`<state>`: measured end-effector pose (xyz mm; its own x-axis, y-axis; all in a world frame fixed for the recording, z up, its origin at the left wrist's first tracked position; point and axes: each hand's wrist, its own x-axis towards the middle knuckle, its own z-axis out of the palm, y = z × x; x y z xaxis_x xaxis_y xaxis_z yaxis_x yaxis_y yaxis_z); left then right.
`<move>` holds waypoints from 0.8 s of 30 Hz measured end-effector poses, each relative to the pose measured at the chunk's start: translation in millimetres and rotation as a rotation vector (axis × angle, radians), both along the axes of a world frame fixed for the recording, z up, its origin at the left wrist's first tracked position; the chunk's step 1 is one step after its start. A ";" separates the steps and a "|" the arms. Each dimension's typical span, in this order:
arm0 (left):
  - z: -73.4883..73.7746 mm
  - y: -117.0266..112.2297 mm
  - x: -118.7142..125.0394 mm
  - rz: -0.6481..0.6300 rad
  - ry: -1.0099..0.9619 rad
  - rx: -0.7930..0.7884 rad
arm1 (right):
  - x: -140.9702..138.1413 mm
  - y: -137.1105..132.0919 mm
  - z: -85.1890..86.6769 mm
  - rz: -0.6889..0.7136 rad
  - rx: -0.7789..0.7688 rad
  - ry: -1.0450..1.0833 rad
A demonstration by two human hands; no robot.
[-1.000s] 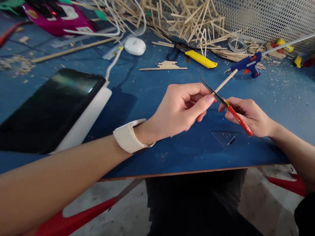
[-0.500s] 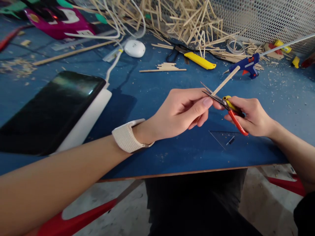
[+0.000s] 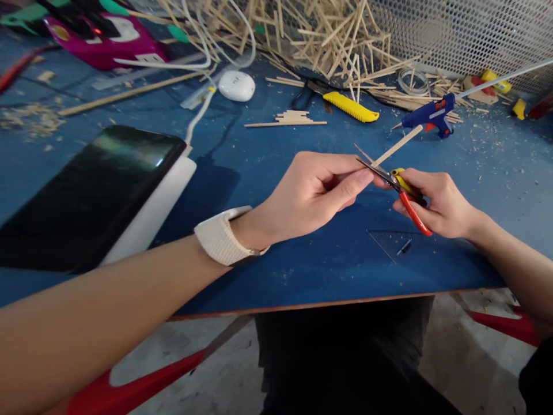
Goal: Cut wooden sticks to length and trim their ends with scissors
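Between thumb and fingers, my left hand (image 3: 322, 190) pinches the near end of a thin wooden stick (image 3: 398, 145), which points up and to the right. My right hand (image 3: 443, 204) grips scissors (image 3: 413, 213) with one red and one yellow handle. Their blades are parted around the stick, close to my left fingertips. Behind the stick lies a blue glue gun (image 3: 432, 115) with a long glue stick in its back. A clear set square (image 3: 391, 242) lies on the blue table (image 3: 268, 282) below my hands.
A tablet (image 3: 95, 196) rests at the left on a white block. A yellow utility knife (image 3: 351, 107), a white case (image 3: 237, 86) and a small row of cut sticks (image 3: 294, 119) lie farther back. Loose sticks (image 3: 337, 40) are heaped against a perforated metal panel (image 3: 466, 34).
The stick has tilted lower to the right at its far end. My left fingers have curled in a little, and the scissors have shifted slightly with their blades still parted.
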<state>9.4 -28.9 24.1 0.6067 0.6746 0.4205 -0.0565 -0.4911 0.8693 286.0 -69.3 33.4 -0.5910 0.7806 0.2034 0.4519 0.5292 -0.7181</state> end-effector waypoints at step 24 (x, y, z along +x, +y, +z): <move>11.0 -24.7 -2.9 0.204 0.272 0.147 | -7.9 -13.4 5.2 -0.024 -0.541 0.167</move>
<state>6.5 -53.6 35.0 0.5691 0.7375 0.3637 0.2792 -0.5893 0.7581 278.1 -82.7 38.6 -0.5662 0.8122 -0.1404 0.3164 0.0569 -0.9469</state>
